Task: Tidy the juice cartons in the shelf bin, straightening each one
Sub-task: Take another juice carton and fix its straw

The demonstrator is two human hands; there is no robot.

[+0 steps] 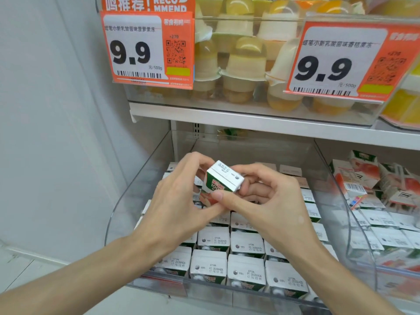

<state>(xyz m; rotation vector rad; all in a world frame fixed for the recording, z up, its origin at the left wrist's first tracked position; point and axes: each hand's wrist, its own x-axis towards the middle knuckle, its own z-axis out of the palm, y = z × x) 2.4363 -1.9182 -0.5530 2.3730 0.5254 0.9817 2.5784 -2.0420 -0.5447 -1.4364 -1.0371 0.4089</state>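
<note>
A small green and white juice carton [223, 179] is held tilted above the clear plastic shelf bin [127, 201]. My left hand [179, 198] grips its left side with curled fingers. My right hand [268, 196] pinches its front with the thumb, fingers curled behind it. Below the hands, several more cartons [245, 244] stand upright in neat rows inside the bin, white tops with printed dates facing up. Some cartons are hidden under my hands.
A neighbouring bin on the right holds jumbled juice cartons [368, 185], some lying on their sides. Above, a white shelf [250, 119] carries clear tubs of jelly cups [245, 64] with orange price tags [147, 48]. A grey wall stands on the left.
</note>
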